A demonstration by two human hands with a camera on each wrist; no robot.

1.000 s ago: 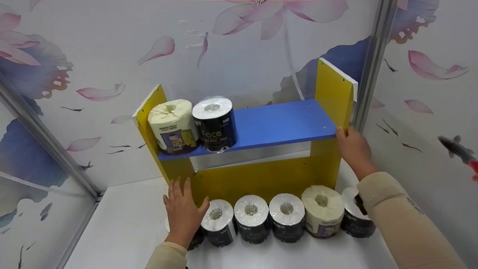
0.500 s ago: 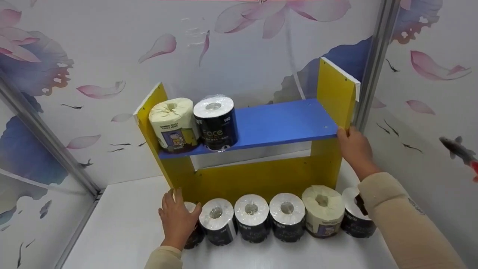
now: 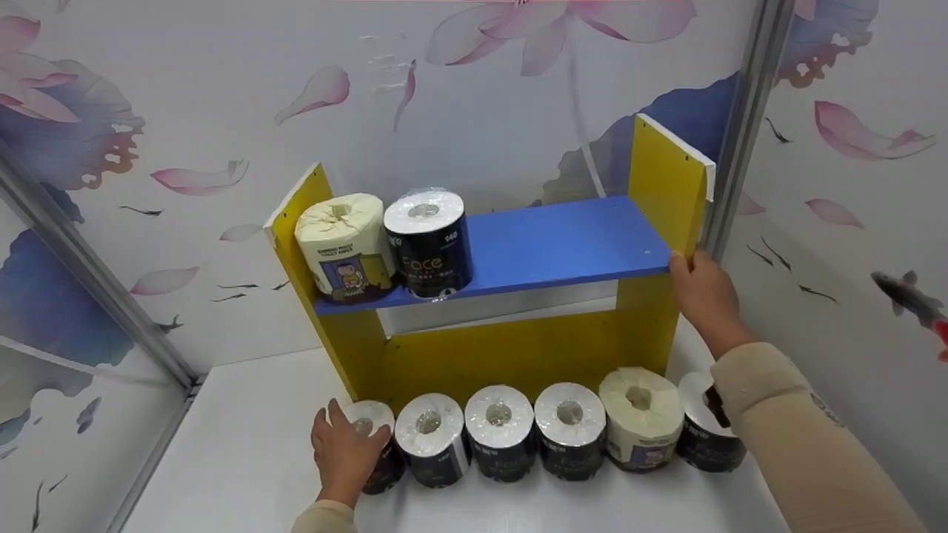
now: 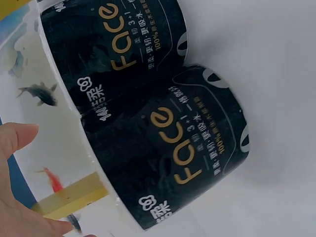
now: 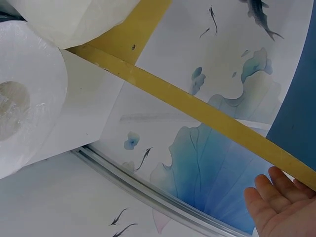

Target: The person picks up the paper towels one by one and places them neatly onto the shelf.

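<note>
My left hand point(image 3: 342, 451) is at the left end of a row of toilet paper rolls, its spread fingers and thumb over the top of a black-wrapped roll point(image 3: 389, 470). In the left wrist view its fingertips stand apart from two black rolls marked "Face" point(image 4: 168, 143). My right hand point(image 3: 705, 300) grips the right side panel point(image 3: 666, 189) of a yellow and blue shelf, at the height of its blue board point(image 3: 570, 237). On that board's left half stand a cream-wrapped roll point(image 3: 344, 248) and a black-wrapped roll point(image 3: 428, 248), side by side.
Several more rolls stand upright along the shelf's front on the white table point(image 3: 222, 444), including a cream one point(image 3: 641, 422) and a black one point(image 3: 707, 437) partly behind the right sleeve point(image 3: 792, 414). Printed wall panels point(image 3: 481, 111) enclose the back and sides.
My left hand has moved down and slightly left, from the shelf's lower left side to the leftmost roll in front. The right hand keeps its grip on the panel.
</note>
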